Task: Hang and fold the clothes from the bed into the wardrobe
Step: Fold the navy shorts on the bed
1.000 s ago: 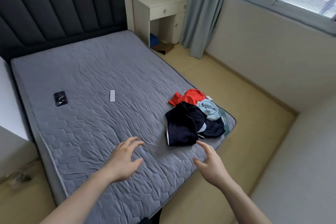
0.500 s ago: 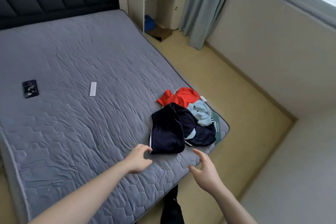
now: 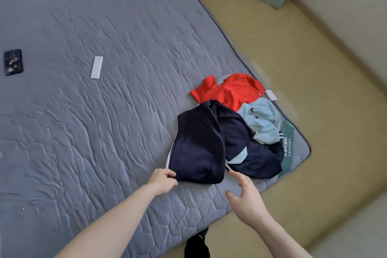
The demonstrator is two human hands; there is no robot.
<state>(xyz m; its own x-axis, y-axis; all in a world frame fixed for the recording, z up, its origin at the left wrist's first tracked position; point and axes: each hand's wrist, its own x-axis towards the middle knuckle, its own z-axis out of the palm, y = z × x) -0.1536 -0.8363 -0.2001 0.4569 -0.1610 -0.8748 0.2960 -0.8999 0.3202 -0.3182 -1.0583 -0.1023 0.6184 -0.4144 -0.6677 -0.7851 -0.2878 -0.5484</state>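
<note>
Heaped near the foot corner of the grey quilted bed [image 3: 104, 132]: one dark navy garment [image 3: 199, 146] with white side stripes nearest the hands, one red garment [image 3: 232, 92] at the far side of the heap, one pale blue garment [image 3: 261, 121] at its right, more navy cloth beneath. Left hand [image 3: 162, 181], fingers curled, pinching the navy garment's near-left corner. Right hand [image 3: 245, 197] spread and relaxed, gripping nothing, just short of the same garment's near edge, above the mattress. Farther up the bed from the heap, well apart: one white bar-shaped object [image 3: 96, 67] and, beyond it at the left edge, one black phone [image 3: 13, 62]. Tan floor [image 3: 314, 111] right of the bed.
</note>
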